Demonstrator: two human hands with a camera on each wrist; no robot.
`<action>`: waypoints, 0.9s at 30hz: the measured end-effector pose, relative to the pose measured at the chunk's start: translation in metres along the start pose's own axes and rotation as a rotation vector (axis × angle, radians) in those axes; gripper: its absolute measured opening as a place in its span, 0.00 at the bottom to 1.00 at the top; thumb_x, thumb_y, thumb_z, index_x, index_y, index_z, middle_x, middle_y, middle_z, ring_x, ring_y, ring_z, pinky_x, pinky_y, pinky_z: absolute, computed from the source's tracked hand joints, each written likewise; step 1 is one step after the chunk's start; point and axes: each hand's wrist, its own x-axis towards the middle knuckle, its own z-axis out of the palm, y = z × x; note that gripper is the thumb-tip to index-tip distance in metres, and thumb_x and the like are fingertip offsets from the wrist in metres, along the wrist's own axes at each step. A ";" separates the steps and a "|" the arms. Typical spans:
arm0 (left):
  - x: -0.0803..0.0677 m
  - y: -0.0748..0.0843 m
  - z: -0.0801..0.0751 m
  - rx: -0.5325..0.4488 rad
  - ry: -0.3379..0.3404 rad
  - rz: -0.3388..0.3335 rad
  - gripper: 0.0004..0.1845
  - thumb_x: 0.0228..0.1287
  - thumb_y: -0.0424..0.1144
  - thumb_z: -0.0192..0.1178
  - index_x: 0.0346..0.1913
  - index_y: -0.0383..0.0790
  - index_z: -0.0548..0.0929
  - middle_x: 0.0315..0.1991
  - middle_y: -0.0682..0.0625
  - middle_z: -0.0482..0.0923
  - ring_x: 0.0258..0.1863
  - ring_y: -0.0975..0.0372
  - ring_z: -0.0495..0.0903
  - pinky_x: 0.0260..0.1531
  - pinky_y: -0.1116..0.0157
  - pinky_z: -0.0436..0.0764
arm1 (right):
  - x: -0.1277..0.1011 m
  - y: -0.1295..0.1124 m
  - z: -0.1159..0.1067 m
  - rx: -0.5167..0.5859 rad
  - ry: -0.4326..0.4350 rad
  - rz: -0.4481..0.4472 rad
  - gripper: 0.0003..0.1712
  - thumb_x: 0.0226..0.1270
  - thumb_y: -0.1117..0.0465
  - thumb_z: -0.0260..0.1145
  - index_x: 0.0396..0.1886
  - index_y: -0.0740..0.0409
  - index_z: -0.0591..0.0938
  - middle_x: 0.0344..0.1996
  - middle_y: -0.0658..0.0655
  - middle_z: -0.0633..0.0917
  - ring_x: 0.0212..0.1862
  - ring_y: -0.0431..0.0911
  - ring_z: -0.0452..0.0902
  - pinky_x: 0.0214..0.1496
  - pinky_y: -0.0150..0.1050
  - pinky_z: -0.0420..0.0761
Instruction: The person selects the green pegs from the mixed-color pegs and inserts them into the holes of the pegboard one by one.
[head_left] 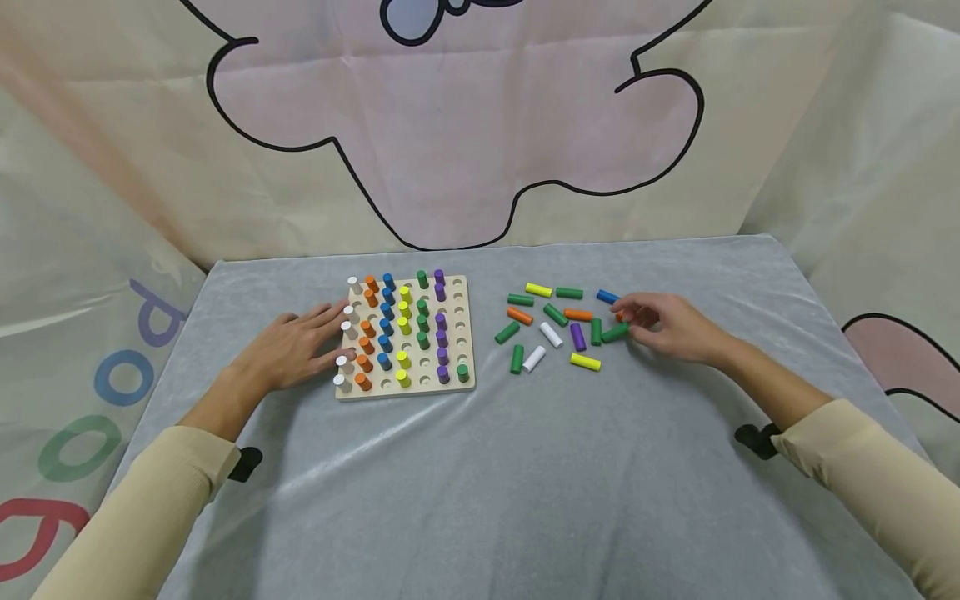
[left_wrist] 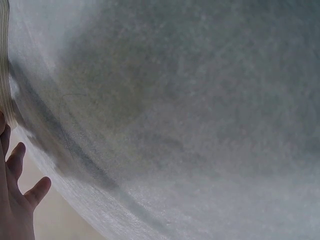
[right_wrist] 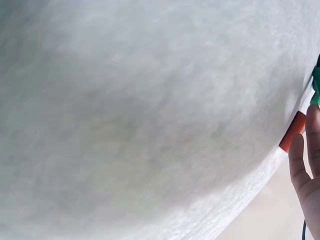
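A light wooden pegboard [head_left: 405, 390] stands on the cloth, with rows of white, orange, blue, yellow, green and purple pegs. My left hand [head_left: 292, 350] rests at its left edge, fingers spread, beside the white pegs [head_left: 348, 330]. In the left wrist view only part of that hand [left_wrist: 20, 200] shows. Over the right side of the loose pegs is my right hand [head_left: 663, 327], fingers loosely bent. Its fingertips are right at a green peg [head_left: 615, 332] and a partly hidden orange peg [right_wrist: 293, 132]. A blue peg [head_left: 607, 296] lies just beyond the fingers.
Several loose pegs lie scattered between board and right hand, among them a yellow peg [head_left: 585, 362], a purple peg [head_left: 577, 337] and a white peg [head_left: 534, 359]. Grey cloth [head_left: 480, 492] covers the table. A printed curtain [head_left: 450, 108] hangs behind and at both sides.
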 end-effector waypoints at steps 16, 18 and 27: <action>-0.001 0.001 0.000 -0.003 -0.012 -0.005 0.44 0.72 0.66 0.45 0.78 0.37 0.56 0.79 0.40 0.49 0.75 0.42 0.53 0.63 0.36 0.63 | 0.012 -0.013 0.015 -0.019 0.099 -0.079 0.18 0.62 0.73 0.68 0.53 0.66 0.81 0.38 0.55 0.85 0.40 0.46 0.81 0.45 0.47 0.83; -0.001 0.001 0.000 -0.003 -0.011 -0.006 0.44 0.72 0.66 0.45 0.78 0.37 0.56 0.79 0.40 0.49 0.75 0.42 0.53 0.63 0.36 0.63 | 0.013 -0.014 0.017 -0.017 0.114 -0.083 0.19 0.62 0.73 0.69 0.54 0.66 0.81 0.37 0.54 0.85 0.39 0.46 0.81 0.44 0.48 0.83; -0.001 0.001 -0.001 -0.007 0.006 -0.001 0.44 0.72 0.65 0.47 0.78 0.37 0.56 0.79 0.40 0.49 0.75 0.42 0.54 0.63 0.36 0.64 | 0.020 -0.022 0.017 0.015 0.128 -0.050 0.18 0.64 0.71 0.69 0.54 0.67 0.80 0.35 0.55 0.83 0.41 0.49 0.82 0.47 0.52 0.83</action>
